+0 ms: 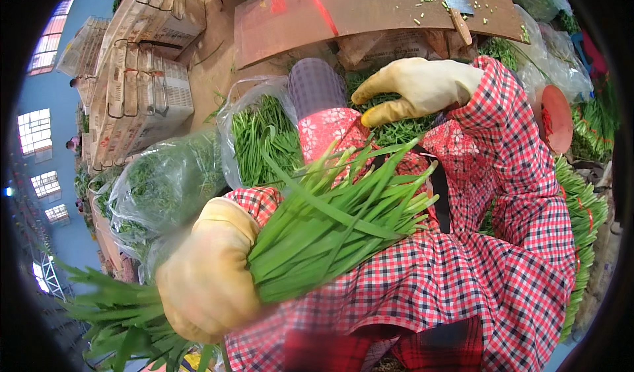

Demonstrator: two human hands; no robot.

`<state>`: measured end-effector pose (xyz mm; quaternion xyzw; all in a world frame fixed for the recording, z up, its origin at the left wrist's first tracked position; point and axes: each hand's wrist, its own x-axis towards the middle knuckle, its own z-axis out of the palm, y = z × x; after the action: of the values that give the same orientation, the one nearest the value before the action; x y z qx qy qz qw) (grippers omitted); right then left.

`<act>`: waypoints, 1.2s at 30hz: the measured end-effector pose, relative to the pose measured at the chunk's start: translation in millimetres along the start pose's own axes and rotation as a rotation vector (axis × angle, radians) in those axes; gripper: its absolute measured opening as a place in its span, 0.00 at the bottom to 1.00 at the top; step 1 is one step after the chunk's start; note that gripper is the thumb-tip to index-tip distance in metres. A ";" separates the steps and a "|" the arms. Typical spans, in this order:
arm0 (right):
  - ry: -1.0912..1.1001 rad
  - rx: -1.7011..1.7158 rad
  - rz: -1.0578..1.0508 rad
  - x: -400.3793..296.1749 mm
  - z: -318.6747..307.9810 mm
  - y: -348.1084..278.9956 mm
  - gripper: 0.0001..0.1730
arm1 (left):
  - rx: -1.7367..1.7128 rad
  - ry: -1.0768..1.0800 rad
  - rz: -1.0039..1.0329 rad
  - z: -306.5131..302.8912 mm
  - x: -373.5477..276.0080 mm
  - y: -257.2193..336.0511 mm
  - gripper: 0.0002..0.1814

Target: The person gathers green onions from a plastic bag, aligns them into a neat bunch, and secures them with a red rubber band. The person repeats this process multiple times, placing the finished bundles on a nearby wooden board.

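Note:
My left hand [208, 273], in a pale yellowish work glove, is closed around a large bunch of flat-leaved greens, apparently garlic chives [337, 213]. Pale stem ends point right, over the checked shirt; leaf tips spread at the lower left. My right hand [421, 87], in a similar glove with stained fingertips, stands apart from the bunch. Its thumb and fingers are spread, with nothing visible between them. Loose greens [403, 130] lie beneath it. A bag of cut greens [265, 139] stands beside my purple-checked leg. The left glove is slightly blurred.
A wooden-handled cleaver [458, 12] lies on a brown board [287, 22] with cut stem bits. Stacked plastic crates [143, 89] and a plastic bag of greens [163, 183] are at left. At right are a reddish bowl [562, 119] with red ties and tied bundles of greens [584, 213].

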<state>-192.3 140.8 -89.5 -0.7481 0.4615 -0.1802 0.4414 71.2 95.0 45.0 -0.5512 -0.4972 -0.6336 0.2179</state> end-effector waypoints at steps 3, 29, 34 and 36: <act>-0.030 0.083 -0.075 4.0 -0.5 0.5 0.33 | 0.085 -0.013 0.082 2.5 7.3 -18.8 0.10; 0.095 0.362 0.139 -32.8 37.3 -57.0 0.18 | -0.002 -0.068 0.002 17.2 -6.1 -1.6 0.09; 0.319 0.159 0.224 -33.8 66.4 -39.2 0.16 | 0.014 -0.051 -0.004 17.5 -3.4 -1.2 0.09; 0.406 0.018 0.220 -37.9 75.5 -28.7 0.14 | 0.018 -0.044 -0.004 17.1 -3.4 -2.3 0.08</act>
<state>-145.3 215.6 -101.7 -0.6378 0.6180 -0.2821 0.3629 78.7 109.9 39.2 -0.5620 -0.5086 -0.6172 0.2108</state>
